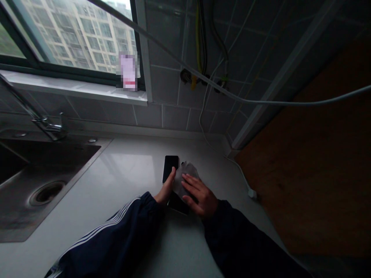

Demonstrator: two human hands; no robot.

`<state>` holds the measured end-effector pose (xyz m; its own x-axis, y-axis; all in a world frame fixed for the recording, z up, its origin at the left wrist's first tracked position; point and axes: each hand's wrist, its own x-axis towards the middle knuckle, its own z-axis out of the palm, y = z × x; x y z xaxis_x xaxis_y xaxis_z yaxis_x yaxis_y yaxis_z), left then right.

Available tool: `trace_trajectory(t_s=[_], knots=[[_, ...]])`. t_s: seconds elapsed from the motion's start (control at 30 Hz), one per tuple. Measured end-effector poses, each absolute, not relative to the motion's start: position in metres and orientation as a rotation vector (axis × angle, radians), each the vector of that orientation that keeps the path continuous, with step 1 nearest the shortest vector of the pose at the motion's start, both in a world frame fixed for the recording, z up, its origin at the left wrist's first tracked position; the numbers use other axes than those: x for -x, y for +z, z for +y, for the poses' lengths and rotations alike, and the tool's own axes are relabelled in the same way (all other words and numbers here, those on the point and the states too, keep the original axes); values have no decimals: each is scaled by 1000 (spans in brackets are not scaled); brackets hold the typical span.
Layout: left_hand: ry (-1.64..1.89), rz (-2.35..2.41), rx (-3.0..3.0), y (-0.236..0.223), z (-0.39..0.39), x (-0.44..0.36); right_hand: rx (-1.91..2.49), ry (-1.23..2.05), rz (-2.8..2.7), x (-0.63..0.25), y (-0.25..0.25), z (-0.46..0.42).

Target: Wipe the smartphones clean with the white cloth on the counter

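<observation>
A black phone (pixel 169 166) lies flat on the white countertop (pixel 124 181), screen up. My left hand (pixel 166 190) rests along its left edge, thumb stretched onto the screen and fingers tucked at the phone's side. My right hand (pixel 198 194) lies flat with fingers spread and presses a pale cloth or wipe (pixel 185 178) onto the lower part of the phone. The phone's lower half is hidden under the cloth and my hands. Both sleeves are dark; the left one has white stripes.
A steel sink (pixel 40 185) with a tap (pixel 46 125) sits at the left. A tiled wall and a window sill stand behind. A white cable (pixel 232 158) runs down to a plug (pixel 252 193) on the counter. A brown wooden panel (pixel 313 173) stands at the right.
</observation>
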<state>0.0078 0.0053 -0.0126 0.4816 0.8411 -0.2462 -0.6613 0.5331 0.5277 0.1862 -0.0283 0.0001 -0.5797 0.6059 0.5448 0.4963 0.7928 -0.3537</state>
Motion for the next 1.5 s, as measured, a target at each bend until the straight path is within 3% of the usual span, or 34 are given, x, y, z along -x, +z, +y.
trace_trajectory(t_s=[0.7, 1.17, 1.5], knots=[[855, 517, -373, -9, 1, -9, 997, 185, -2336, -190, -15, -25], [861, 574, -347, 0, 7, -3, 526, 357, -2283, -181, 1, -40], [832, 516, -459, -2, -2, -10, 902, 172, -2321, -186, 0, -29]])
